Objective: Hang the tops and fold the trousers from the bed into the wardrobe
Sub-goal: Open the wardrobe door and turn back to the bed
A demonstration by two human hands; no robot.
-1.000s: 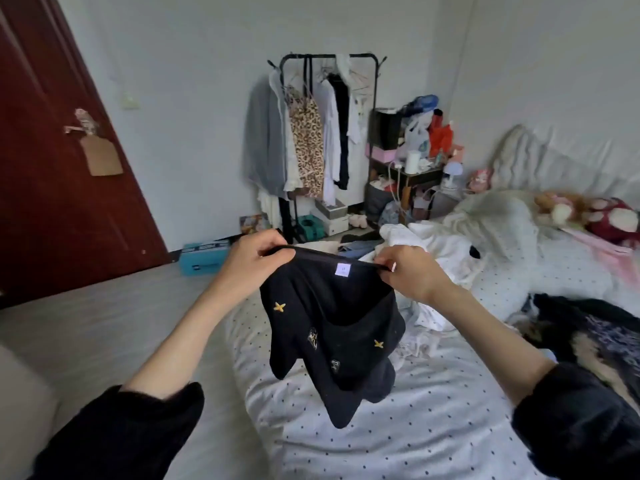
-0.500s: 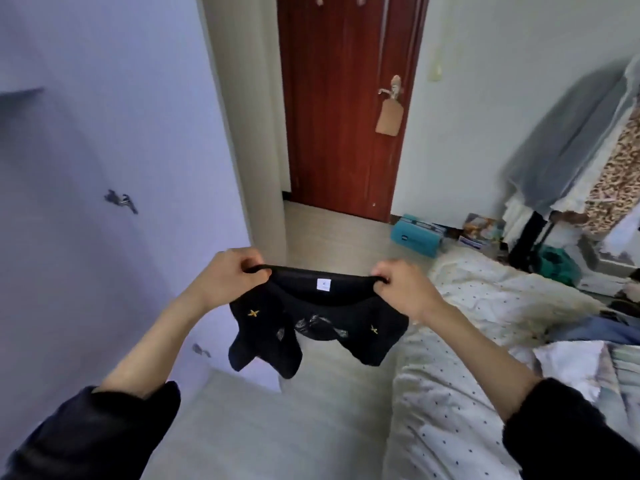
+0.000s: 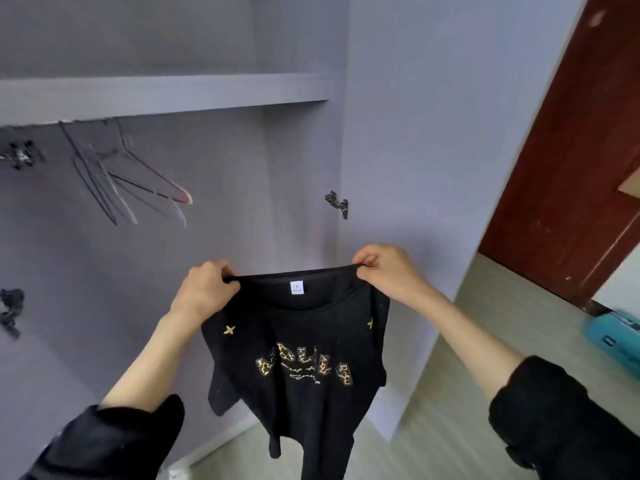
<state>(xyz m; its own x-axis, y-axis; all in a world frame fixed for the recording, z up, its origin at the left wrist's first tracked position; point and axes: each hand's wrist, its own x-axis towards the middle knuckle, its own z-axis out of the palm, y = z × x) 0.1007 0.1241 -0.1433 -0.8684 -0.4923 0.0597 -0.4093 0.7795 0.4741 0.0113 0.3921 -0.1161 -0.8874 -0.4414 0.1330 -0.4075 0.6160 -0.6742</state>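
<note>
At the far left, inside the open lilac-grey wardrobe point(image 3: 207, 271), a dark metal hinge point(image 3: 10, 311) sits on the side panel, and above it a bunch of thin bare wire hangers point(image 3: 117, 174) hangs under the flat lilac shelf point(image 3: 166, 95); no garment shows on any of them, so as far as this view goes nothing has been hung yet and no folded trousers can be seen either. Further right, the left hand point(image 3: 206, 291) has its fingers curled round one end of the neckline of the black short-sleeved top with leopard-print lettering and small gold stars point(image 3: 301, 362), and the right hand point(image 3: 389, 273) pinches the other end, so each grip is closed on the cloth and the top hangs spread between them, front facing the wearer, its white neck label point(image 3: 296, 287) uppermost, low in front of the wardrobe opening and clear of the floor. Judged from this, the task is early: this top still needs a hanger, and the bed with the other clothes is out of view. The hangers lie up and to the left with open air between, though the shelf edge sits close above them. To the right stands the wardrobe's upright side panel point(image 3: 433, 168) with its second hinge point(image 3: 337, 203), then pale wooden floor point(image 3: 460, 410), a dark red door point(image 3: 571, 150) and a teal box point(image 3: 616, 336).
</note>
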